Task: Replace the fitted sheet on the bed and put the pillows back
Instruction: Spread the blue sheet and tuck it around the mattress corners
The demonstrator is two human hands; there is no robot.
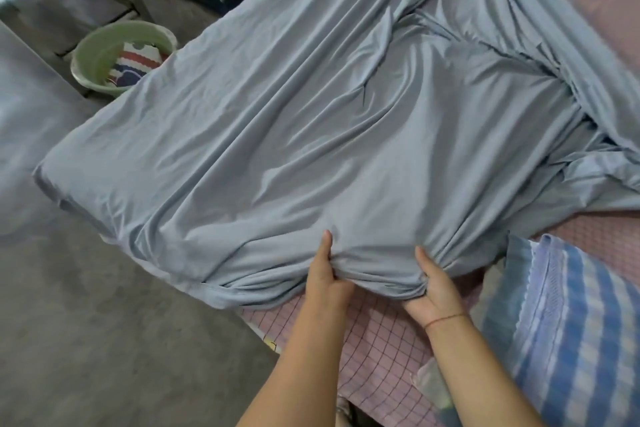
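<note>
Both hands, the left hand (327, 279) and right hand (434, 291) set a little apart, grip the bunched near hem of the grey-blue fitted sheet (311, 121), which stretches away from them along the bed (374, 333), the pillow (568, 329) nearer the right.

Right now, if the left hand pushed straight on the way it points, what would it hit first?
Probably the grey-blue sheet itself: the left hand grips its bunched edge, with more fabric lying ahead.
</note>
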